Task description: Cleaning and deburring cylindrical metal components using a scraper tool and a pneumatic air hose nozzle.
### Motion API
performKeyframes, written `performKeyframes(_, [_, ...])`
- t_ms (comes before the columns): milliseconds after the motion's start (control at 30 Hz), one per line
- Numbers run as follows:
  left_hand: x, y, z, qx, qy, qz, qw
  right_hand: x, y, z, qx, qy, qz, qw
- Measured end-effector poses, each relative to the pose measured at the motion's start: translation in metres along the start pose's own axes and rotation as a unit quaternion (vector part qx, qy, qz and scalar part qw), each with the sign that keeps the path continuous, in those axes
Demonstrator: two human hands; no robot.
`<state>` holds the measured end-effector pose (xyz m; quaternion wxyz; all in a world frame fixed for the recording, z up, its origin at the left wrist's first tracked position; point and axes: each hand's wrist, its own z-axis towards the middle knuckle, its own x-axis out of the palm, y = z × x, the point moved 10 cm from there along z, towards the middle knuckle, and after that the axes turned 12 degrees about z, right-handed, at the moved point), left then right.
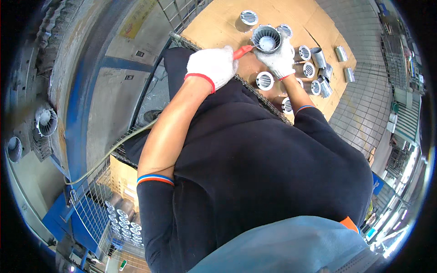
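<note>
Gloved in white, my left hand (211, 67) is closed around a red-handled tool (243, 51). The tool's thin tip reaches the rim of a round, hollow metal casting (266, 39) with fins around its inside wall. My right hand (279, 58), also in a white glove, grips that casting from its right side and tilts its open end up toward me. The tool's exact kind is too small to make out. Close to my right hand, several silver cylinders with slotted ends, such as one slotted cylinder (265, 81), stand or lie on a cardboard sheet (218, 28).
The cardboard lies over wire mesh (364, 100). Two loose cylinders (341, 53) lie near its right edge. At lower left, a wire basket (86, 207) holds stacked cylinders (125, 214). A grey and blue machine (116, 91) stands left, with finned castings (46, 120) beyond it.
</note>
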<state>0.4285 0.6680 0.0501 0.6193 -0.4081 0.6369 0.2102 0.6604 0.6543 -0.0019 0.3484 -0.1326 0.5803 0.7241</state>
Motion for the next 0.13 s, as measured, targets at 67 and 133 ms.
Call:
performKeyframes(67, [0.002,0.004,-0.003,-0.011,0.011,-0.004,1.0,0.001,0.018,0.002,-0.029,-0.002,0.005,1.0])
performKeyframes(133, [0.005,0.006,-0.006,-0.011,0.017,-0.015,1.0,0.01,0.028,0.005,0.085,0.075,0.068,0.991])
